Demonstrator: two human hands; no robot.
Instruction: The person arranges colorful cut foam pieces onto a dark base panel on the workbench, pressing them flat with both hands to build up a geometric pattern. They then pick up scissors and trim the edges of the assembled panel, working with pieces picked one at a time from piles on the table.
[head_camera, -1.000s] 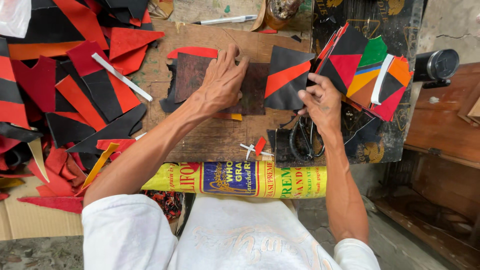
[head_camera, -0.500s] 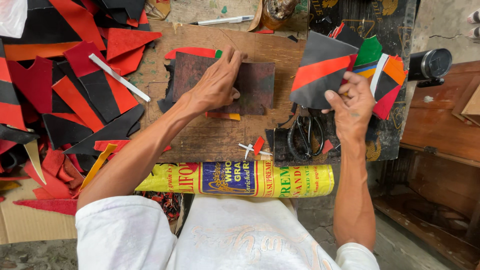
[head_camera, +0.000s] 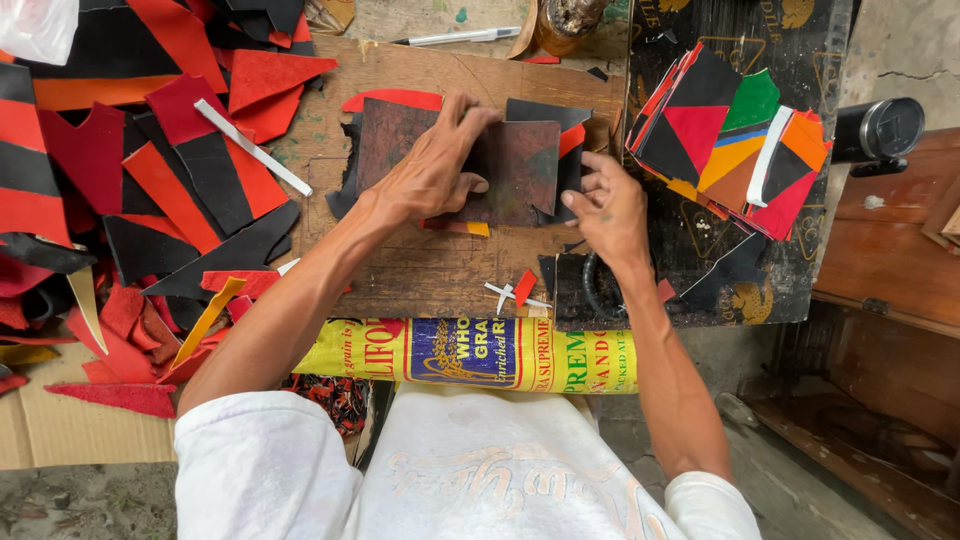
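My left hand (head_camera: 430, 165) presses flat on a dark brown square sheet (head_camera: 525, 170) atop a small stack of dark and red pieces on a worn wooden board (head_camera: 420, 270). My right hand (head_camera: 605, 205) hovers at the stack's right edge, its fingers spread and the fingertips touching that edge, with nothing held. To the right lies a fanned pile of cut pieces (head_camera: 730, 140) in black, red, green, orange and yellow.
A heap of red and black scraps (head_camera: 120, 180) covers the left side, with a white strip (head_camera: 252, 147) on it. Black scissors (head_camera: 590, 290) lie under my right wrist. A pen (head_camera: 455, 37) and a jar (head_camera: 565, 20) sit at the far edge. A yellow printed sack (head_camera: 470, 355) hangs over the near edge.
My right hand carried a black-and-red piece to the coloured pile on the right, let it go, and came back to the stack. My left hand stayed pressed on the brown sheets.
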